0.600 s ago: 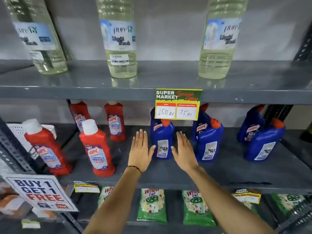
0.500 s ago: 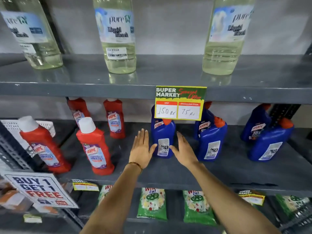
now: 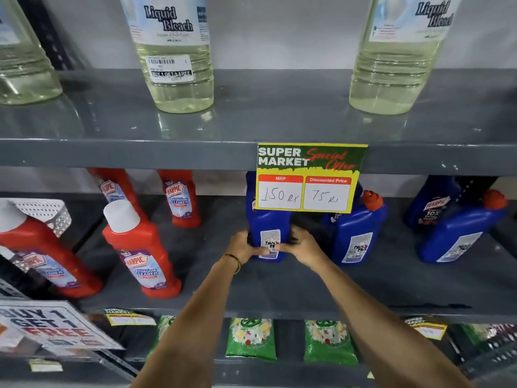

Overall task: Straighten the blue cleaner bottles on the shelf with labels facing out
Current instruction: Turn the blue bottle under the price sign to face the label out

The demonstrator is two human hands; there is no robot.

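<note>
Several blue cleaner bottles with orange caps stand on the middle grey shelf [image 3: 279,292]. The left-most blue bottle [image 3: 267,222] shows its back label with a code; its top is hidden behind the yellow price sign [image 3: 309,177]. My left hand [image 3: 244,247] grips its lower left side and my right hand [image 3: 300,246] grips its lower right side. To the right stands a second blue bottle [image 3: 355,233], back label outward, with another partly hidden behind it. At the far right a blue bottle [image 3: 458,233] leans in front of one [image 3: 430,204] showing its front label.
Red bathroom cleaner bottles [image 3: 140,247] stand on the left of the same shelf. Clear bleach bottles [image 3: 176,51] sit on the shelf above. Green packets [image 3: 251,338] lie on the shelf below. A "buy 1 get 1 free" sign [image 3: 53,324] hangs at lower left.
Both hands went from flat and open beside the left-most blue bottle to closed around its base. The camera moved closer to the shelf.
</note>
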